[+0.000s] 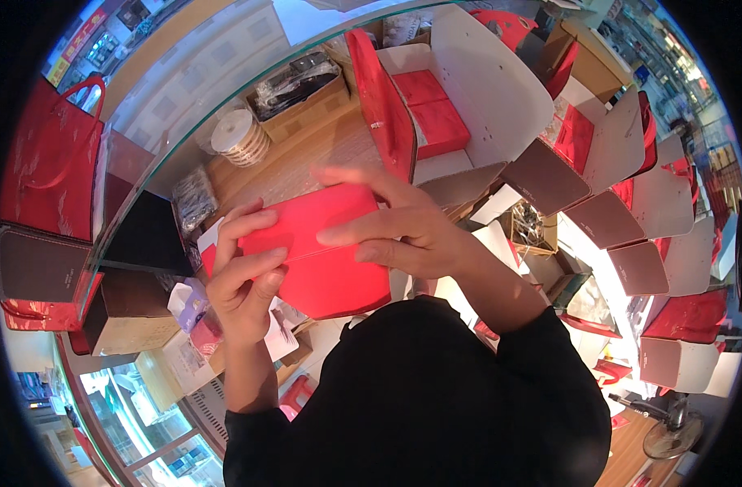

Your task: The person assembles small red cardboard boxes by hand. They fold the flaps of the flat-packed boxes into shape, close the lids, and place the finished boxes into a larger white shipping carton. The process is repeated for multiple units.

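Head view: wooden bench [306, 162] carries an open red box [436, 105] at far centre. Nearer, a folded red card [322, 243] is gripped by left hand [245, 280] and right hand [399, 231].

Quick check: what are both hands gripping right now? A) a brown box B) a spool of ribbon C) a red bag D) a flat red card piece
D: the left hand and right hand both clasp the red card piece; the spool sits apart on the table.
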A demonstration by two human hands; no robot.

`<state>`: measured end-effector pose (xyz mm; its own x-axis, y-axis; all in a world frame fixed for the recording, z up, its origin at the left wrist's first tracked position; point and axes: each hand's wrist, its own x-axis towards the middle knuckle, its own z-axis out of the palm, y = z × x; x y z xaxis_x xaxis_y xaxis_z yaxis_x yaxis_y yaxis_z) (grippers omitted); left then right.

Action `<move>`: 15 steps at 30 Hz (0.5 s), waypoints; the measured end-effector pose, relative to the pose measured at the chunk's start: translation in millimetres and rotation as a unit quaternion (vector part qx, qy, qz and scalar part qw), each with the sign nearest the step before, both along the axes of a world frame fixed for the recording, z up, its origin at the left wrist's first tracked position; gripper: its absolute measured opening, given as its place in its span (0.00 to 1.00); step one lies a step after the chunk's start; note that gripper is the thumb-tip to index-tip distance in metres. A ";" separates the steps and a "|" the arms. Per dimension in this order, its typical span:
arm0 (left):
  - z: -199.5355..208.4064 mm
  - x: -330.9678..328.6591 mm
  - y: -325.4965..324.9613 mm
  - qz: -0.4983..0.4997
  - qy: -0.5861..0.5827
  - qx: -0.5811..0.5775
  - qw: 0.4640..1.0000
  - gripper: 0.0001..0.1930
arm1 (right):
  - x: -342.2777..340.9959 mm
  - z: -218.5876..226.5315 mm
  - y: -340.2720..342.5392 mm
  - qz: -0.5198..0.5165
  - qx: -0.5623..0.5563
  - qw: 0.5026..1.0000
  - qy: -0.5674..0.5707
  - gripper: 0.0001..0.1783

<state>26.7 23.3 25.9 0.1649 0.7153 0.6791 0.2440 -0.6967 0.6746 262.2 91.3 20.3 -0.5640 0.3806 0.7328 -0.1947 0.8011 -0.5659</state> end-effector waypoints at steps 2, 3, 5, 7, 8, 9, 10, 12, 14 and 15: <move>2.9 4.0 2.2 0.025 -0.013 0.015 0.999 0.09 | -2.7 0.5 -8.2 -0.030 -0.129 0.987 0.095 0.39; 3.7 4.8 4.5 0.048 -0.025 0.023 0.998 0.10 | -4.2 0.4 -12.2 -0.044 -0.192 0.970 0.142 0.46; 5.0 4.5 9.3 0.064 -0.059 0.052 0.995 0.11 | 0.3 -7.8 -14.4 -0.033 -0.274 0.957 0.091 0.54; 3.5 5.3 8.5 0.067 -0.051 0.043 0.996 0.11 | 5.4 -14.3 -15.6 -0.025 -0.314 0.949 0.034 0.57; 3.4 5.0 8.4 0.068 -0.049 0.038 0.996 0.11 | 7.1 -16.4 -16.1 -0.023 -0.314 0.949 0.003 0.56; 5.0 0.9 9.0 0.061 -0.021 0.028 0.998 0.16 | 8.7 -18.0 -16.1 -0.021 -0.314 0.949 -0.028 0.55; 8.6 1.7 8.5 0.070 0.021 0.015 0.997 0.20 | 12.1 -17.7 -15.9 -0.043 -0.286 0.957 -0.040 0.55; 21.7 4.2 4.5 0.086 0.106 -0.010 0.991 0.30 | 19.8 -11.2 -15.7 -0.087 -0.228 0.968 -0.064 0.54; 30.9 5.8 -3.0 0.043 0.132 -0.068 0.988 0.40 | 30.0 1.2 -20.2 -0.085 -0.184 0.976 -0.072 0.52; 32.0 6.5 -4.3 0.020 0.144 -0.097 0.985 0.46 | 36.4 8.2 -22.4 -0.086 -0.163 0.980 -0.078 0.51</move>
<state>33.2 19.0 58.0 0.2992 0.8374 0.4575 0.4695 -0.5466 0.6934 298.6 68.9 28.5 -0.5665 0.6787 0.4673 0.0357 0.5868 -0.8090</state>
